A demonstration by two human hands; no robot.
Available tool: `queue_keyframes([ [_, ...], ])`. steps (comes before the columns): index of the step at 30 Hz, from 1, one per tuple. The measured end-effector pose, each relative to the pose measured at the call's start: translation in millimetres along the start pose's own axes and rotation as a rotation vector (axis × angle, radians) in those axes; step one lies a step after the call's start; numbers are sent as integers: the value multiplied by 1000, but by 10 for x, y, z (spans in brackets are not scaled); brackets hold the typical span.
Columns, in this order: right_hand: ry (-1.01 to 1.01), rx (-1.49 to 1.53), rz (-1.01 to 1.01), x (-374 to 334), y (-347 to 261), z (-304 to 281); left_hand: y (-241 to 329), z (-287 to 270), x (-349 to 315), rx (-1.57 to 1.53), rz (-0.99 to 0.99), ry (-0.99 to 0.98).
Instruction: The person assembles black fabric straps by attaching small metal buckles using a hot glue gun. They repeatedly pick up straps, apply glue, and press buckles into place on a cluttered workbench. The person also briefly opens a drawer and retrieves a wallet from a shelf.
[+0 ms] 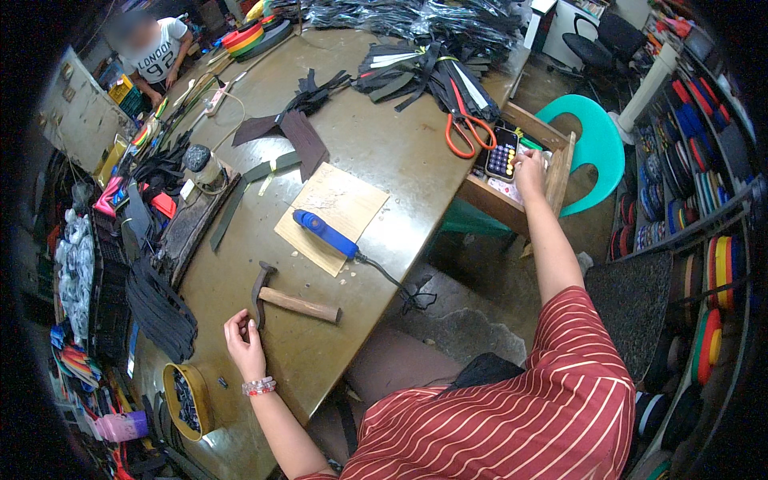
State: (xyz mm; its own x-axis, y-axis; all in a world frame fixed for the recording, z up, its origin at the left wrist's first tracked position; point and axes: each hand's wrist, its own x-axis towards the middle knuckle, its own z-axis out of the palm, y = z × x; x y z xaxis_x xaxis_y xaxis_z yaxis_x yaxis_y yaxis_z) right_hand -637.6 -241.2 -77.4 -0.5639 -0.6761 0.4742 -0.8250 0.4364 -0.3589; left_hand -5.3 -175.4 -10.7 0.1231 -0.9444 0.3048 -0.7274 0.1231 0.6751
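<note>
Head view: the right hand (528,174) reaches the calculator (502,154) at the open drawer (490,201), grip unclear; the left hand (245,344), loosely open, empty, rests beside the hammer (300,305), perhaps for balance.

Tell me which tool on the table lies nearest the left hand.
The wooden-handled hammer: its head is beside the left hand. The blue corded tool lies farther off on the tan board; the orange-handled scissors are farthest, by the drawer.
</note>
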Motion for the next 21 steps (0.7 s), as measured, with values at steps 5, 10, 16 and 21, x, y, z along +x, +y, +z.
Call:
queue_keyframes([
  [5,-2,7,-1,-6,-42,-2,2,-8,-5,-2,-9,-4],
  [10,3,1,33,-18,-52,-16,11,-16,-6,3,-7,-8],
  [16,1,15,29,-23,-65,-38,8,-18,-9,5,-6,-15],
  [21,-36,21,47,-13,-75,-47,1,-10,-10,-7,-2,-7],
])
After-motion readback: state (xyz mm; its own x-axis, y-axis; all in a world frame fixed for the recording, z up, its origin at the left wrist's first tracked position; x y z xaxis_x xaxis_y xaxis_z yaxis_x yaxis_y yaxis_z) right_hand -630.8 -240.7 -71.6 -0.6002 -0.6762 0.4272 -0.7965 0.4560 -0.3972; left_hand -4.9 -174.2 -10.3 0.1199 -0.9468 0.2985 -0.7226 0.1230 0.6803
